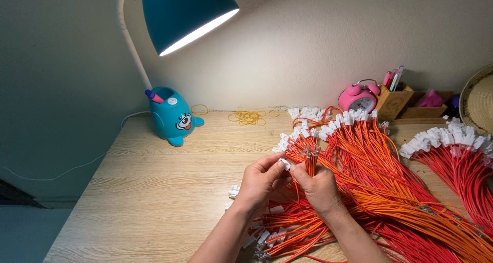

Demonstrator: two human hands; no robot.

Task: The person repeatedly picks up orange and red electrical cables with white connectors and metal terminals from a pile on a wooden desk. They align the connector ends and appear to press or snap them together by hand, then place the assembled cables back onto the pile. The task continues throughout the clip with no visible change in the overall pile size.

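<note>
The left hand is pinching a small white plastic connector housing between thumb and fingertips, its grip closed tight on the piece. The right hand is curling shut around a short bunch of orange wires with bare metal terminals, the terminal ends standing upright just above the fist and right beside the connector. Both hands are meeting above the middle of the pale wooden tabletop. More orange and red wire bundles tipped with white connectors are fanning out to the right and lying under the wrists. A teal desk lamp is shining from above; a teal cartoon-faced pen holder, loose yellow rubber bands and a pink alarm clock are sitting along the wall.
</note>
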